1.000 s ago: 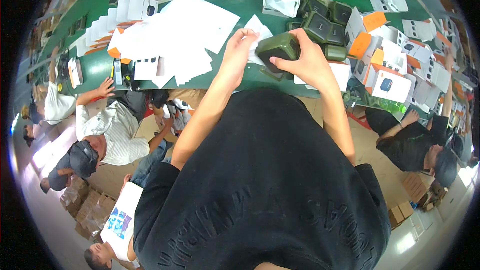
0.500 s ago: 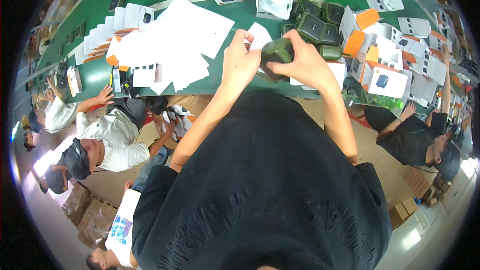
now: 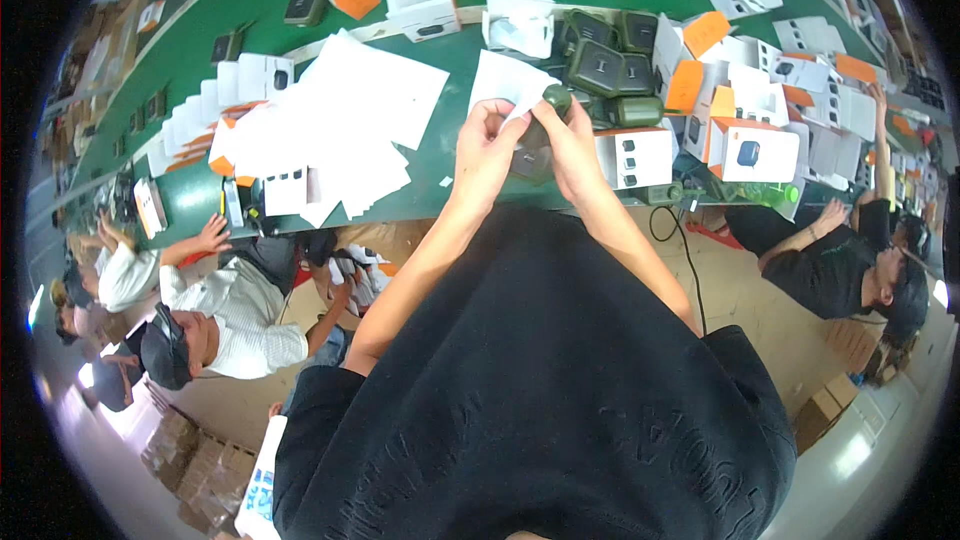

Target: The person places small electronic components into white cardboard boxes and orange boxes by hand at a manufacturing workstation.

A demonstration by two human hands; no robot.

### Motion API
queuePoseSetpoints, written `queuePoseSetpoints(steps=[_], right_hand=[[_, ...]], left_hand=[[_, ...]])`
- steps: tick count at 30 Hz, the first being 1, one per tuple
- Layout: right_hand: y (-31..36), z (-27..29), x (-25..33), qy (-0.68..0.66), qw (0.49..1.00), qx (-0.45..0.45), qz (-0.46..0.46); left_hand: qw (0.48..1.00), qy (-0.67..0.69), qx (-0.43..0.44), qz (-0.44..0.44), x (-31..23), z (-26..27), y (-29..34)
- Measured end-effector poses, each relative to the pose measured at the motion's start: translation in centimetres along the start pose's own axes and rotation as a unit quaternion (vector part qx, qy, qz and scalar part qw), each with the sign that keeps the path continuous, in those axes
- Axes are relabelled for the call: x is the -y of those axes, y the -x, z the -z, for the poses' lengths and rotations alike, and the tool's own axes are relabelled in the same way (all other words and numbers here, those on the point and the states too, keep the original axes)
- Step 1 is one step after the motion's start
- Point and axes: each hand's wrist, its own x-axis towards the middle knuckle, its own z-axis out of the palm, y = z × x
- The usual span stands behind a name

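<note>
A thin white sheet (image 3: 505, 77) rises between my hands, its lower edge gathered at the fingertips. My left hand (image 3: 486, 148) pinches it from the left, thumb toward the middle. From the other side, my right hand (image 3: 574, 148) is closed at the sheet's lower right corner. A rounded dark green end (image 3: 557, 97) shows just past the right fingers; whether they grip it is unclear. Below, between my wrists, a dark boxy device (image 3: 531, 162) lies at the table's near side, partly covered by the hands.
Boxy dark green devices (image 3: 596, 66) are piled beyond my right hand. White-and-orange cartons (image 3: 752, 152) crowd the right side. Left of me, white sheets (image 3: 370, 90) lie spread over the green table (image 3: 440, 195). People sit on both sides; a cable (image 3: 686, 250) hangs at right.
The dark green device my right hand gripped has gone from that raised grasp. My hands have come closer together, with the white sheet now held up between them. The view has shifted slightly.
</note>
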Motion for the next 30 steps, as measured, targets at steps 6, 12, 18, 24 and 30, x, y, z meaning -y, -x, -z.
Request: queuePoseSetpoints(steps=[6,12,18,24,30], right_hand=[[1.3,1.2,3.5,-0.177,0.981,0.046,-0.059],[-2.3,2.1,2.1,0.08,0.991,0.108,-0.009],[-1.6,2.7,4.5,0.23,0.961,0.092,0.125],[-2.8,4.3,6.3,0.303,0.946,0.11,-0.027],[-3.0,2.3,4.3,0.179,0.961,0.172,-0.12]], left_hand=[[0.994,-0.108,0.023,-0.006,-3.7,-1.1,-0.4],[1.0,-0.003,0.027,0.0,-3.1,-0.3,-1.8],[0.989,-0.137,-0.016,-0.047,-2.8,1.4,-2.4],[0.996,-0.083,0.019,0.04,-4.7,0.5,-2.1],[0.993,-0.063,0.079,0.057,-7.3,1.1,-2.1]])
